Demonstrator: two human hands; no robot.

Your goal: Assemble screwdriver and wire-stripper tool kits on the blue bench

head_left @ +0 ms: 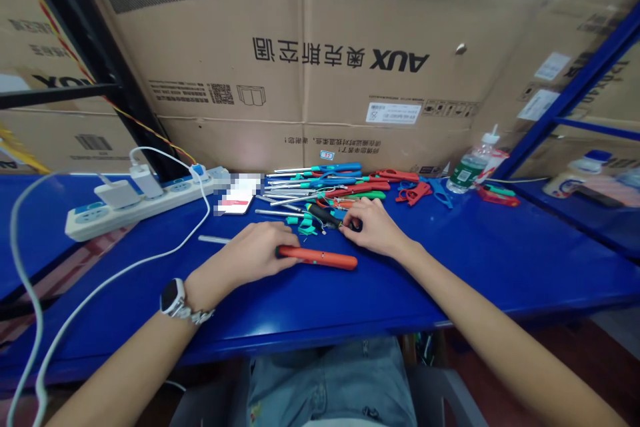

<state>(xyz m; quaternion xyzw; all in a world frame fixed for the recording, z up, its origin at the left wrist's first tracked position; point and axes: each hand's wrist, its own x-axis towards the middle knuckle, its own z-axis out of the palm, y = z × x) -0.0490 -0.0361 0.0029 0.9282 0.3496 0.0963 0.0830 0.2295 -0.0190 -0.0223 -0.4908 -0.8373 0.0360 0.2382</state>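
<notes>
My left hand [267, 247] is closed around a long-nosed lighter [325, 258] with an orange handle. Its thin metal tube sticks out to the left past my knuckles. The handle lies level, just over the blue tabletop, pointing right. My right hand [373, 227] has its fingers drawn together at the end of a black and yellow tool handle [325, 215], perhaps a screwdriver. Something dark shows between these fingertips, too small to name. Small teal plastic parts [306, 223] lie between my hands. Behind them is a pile of blue, red and green lighters [325, 183] with metal tubes.
Loose red and blue handle pieces [415, 192] lie right of the pile, near a clear bottle [467, 170] with a green label. A white power strip [150, 203] with cables and a partly blurred phone [237, 195] sit left. A large cardboard sheet [320, 80] stands behind.
</notes>
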